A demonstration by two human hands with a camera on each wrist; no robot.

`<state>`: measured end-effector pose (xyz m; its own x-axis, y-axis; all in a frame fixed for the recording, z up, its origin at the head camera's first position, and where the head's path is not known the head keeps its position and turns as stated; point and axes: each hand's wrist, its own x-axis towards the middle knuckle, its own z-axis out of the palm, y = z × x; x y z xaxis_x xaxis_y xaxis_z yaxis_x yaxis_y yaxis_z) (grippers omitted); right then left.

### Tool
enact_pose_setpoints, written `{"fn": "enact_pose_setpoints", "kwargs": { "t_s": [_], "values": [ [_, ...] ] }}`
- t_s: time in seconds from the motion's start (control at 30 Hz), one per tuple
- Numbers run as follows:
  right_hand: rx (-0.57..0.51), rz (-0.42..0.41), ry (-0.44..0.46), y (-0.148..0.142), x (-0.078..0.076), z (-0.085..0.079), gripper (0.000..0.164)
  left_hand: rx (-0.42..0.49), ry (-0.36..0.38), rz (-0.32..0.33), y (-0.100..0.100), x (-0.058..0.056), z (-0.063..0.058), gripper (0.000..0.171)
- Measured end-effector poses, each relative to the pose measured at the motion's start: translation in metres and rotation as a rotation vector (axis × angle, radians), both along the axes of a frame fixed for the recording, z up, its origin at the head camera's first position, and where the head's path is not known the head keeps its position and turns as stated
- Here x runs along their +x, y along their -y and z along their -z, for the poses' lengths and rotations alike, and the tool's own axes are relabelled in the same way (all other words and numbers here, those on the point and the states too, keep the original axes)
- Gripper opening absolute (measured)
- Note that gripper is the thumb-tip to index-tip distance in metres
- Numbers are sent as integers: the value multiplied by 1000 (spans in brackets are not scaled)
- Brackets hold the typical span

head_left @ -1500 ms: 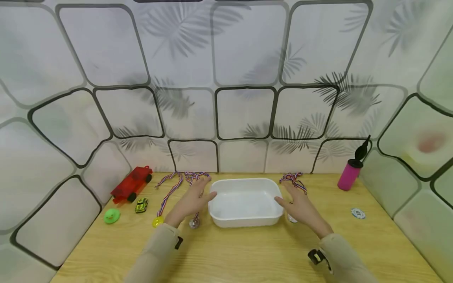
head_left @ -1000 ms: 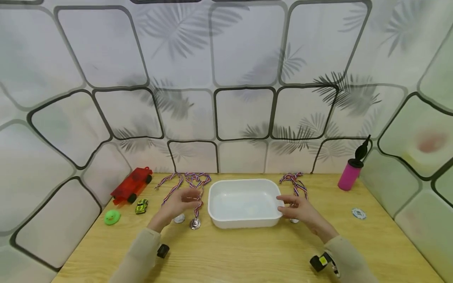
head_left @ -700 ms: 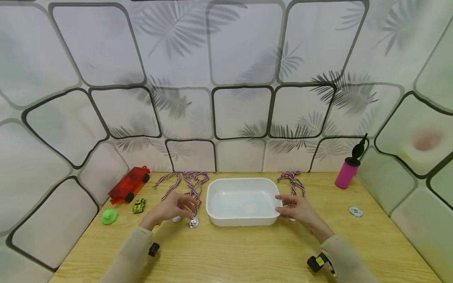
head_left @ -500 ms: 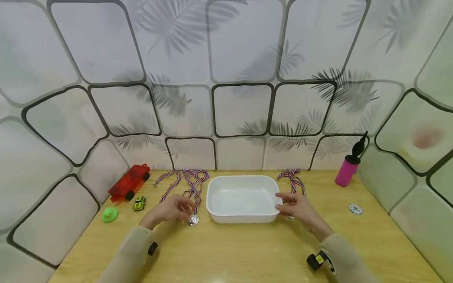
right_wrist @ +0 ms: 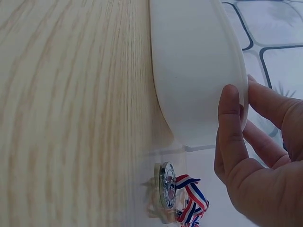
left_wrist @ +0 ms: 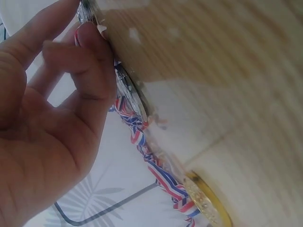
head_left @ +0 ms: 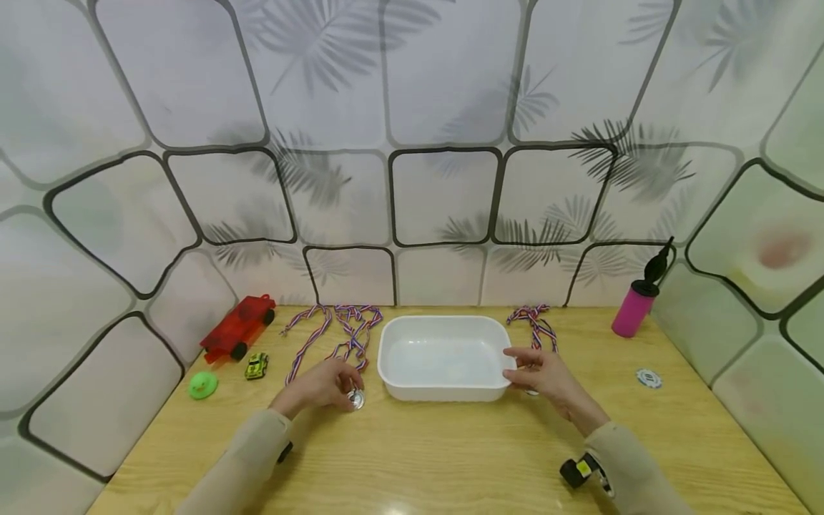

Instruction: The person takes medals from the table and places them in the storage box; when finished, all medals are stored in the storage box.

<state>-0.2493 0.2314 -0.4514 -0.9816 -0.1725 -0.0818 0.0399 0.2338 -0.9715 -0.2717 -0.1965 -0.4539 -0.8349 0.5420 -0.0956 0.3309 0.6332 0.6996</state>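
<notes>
My left hand (head_left: 325,386) is low over the table, its thumb and fingertips pinching the edge of a silver medal (head_left: 356,398) left of the white basin (head_left: 444,393). In the left wrist view this medal (left_wrist: 86,10) sits between thumb and finger. A second silver medal (left_wrist: 130,92) and a gold medal (left_wrist: 207,201) lie past the fingers, on striped ribbons (left_wrist: 163,179). With its fingers astride the rim, my right hand (head_left: 550,383) grips the basin's right end. Another silver medal (right_wrist: 166,185) lies beneath that hand, ribbon attached.
A red toy car (head_left: 239,329), a small yellow car (head_left: 256,365) and a green duck (head_left: 202,385) stand at the left. To the right are a pink pump (head_left: 634,311) and a poker chip (head_left: 649,378). A patterned wall (head_left: 444,200) closes off the back.
My left hand has drawn away from the basin's left end, then come down onto the silver medal. The right hand's fingers have closed over the basin's right rim.
</notes>
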Motion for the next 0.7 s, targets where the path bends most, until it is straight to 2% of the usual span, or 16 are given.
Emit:
{"fn": "enact_pose_setpoints", "kwargs": {
  "t_s": [0.3, 0.53, 0.7],
  "values": [
    [2, 12, 21, 1, 0, 0, 57, -39, -41, -9, -5, 5, -2, 27],
    [5, 18, 24, 1, -1, -1, 57, 24, -4, -29, -8, 4, -5, 26],
    [2, 18, 24, 0, 0, -2, 56, 131, 6, -27, -7, -1, -10, 26]
  ]
}}
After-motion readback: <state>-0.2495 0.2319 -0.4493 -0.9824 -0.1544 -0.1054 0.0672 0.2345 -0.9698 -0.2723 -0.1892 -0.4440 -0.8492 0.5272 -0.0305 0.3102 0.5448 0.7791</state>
